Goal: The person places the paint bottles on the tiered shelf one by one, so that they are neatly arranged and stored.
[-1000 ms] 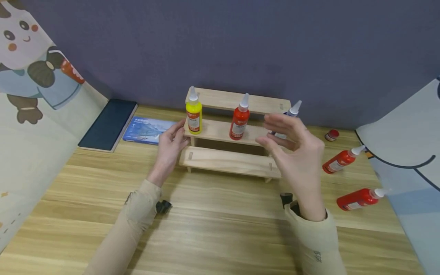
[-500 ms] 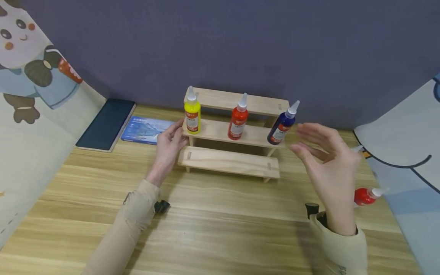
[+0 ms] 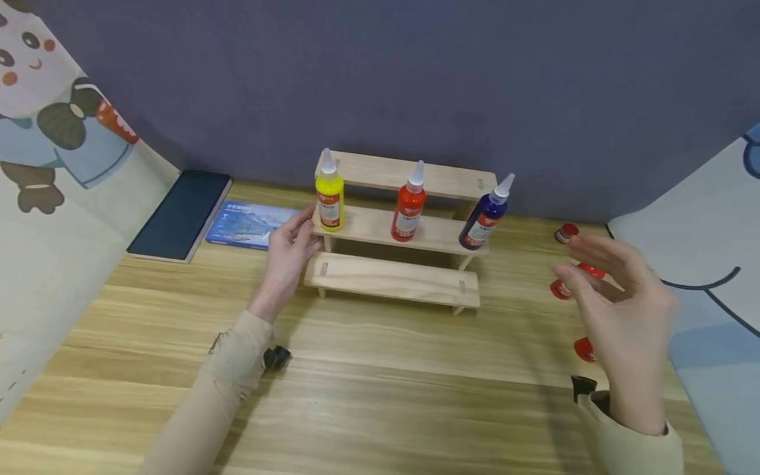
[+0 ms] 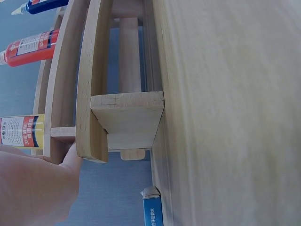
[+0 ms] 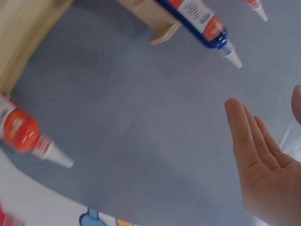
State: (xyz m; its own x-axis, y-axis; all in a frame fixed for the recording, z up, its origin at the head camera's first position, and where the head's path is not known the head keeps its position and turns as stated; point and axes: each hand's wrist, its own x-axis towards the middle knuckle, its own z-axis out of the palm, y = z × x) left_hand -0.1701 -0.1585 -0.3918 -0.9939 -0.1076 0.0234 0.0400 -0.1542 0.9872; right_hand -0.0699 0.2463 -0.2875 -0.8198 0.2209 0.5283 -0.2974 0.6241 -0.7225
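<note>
A three-tier wooden stand (image 3: 388,280) carries a yellow paint bottle (image 3: 330,206), a red paint bottle (image 3: 408,214) and a dark blue paint bottle (image 3: 482,224) along its middle tier. At that tier's left end, my left hand (image 3: 289,254) pinches the wood beside the yellow bottle. The left wrist view shows fingers (image 4: 71,159) against the shelf end. My right hand (image 3: 632,316) is raised over the table's right side, thumb and fingers spread in a loose curve with nothing between them. It partly covers two red bottles, one farther back (image 3: 560,289) and one nearer (image 3: 584,349).
A small red-lidded jar (image 3: 566,233) sits near the back wall at the right. Left of the stand lie a blue box (image 3: 243,224) and a dark flat tablet-like panel (image 3: 181,214). Patterned side panels rise at both ends of the wooden table (image 3: 380,389).
My right hand has moved away from the blue bottle toward the right, over the red bottles, uncovering the blue bottle on the middle tier. The left hand keeps its place at the stand.
</note>
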